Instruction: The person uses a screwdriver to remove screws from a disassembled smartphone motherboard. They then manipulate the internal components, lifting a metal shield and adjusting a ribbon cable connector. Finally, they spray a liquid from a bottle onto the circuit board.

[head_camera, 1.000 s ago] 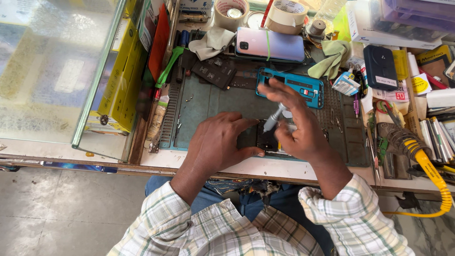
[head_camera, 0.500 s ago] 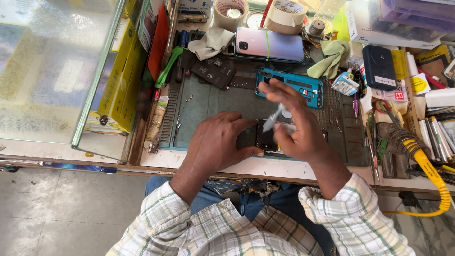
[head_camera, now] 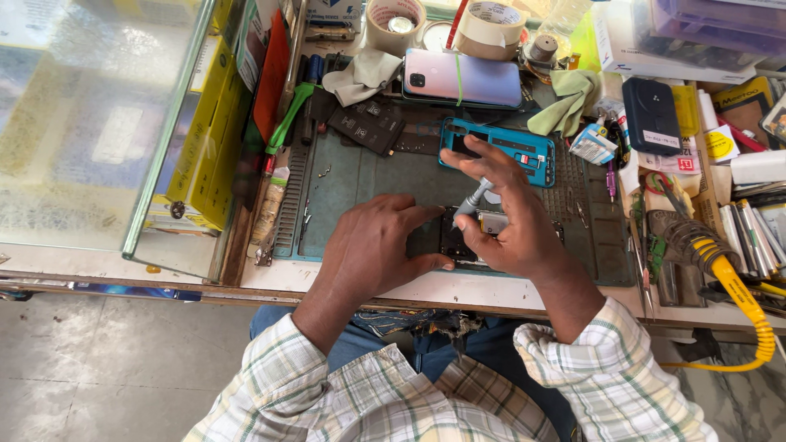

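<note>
Opened phone (head_camera: 463, 237) lies near the bench's front edge, long axis across, pinned flat by the left hand (head_camera: 372, 245). Directly above it, a screwdriver (head_camera: 473, 200) is gripped tip-down in the closed right hand (head_camera: 516, 229).

— On the green mat (head_camera: 360, 188)?
— Opened dark phone (head_camera: 458, 237), flat, close to the mat's near edge, partly covered.
— And the tool?
— Grey screwdriver (head_camera: 473, 199), tilted, tip down on the phone.
</note>
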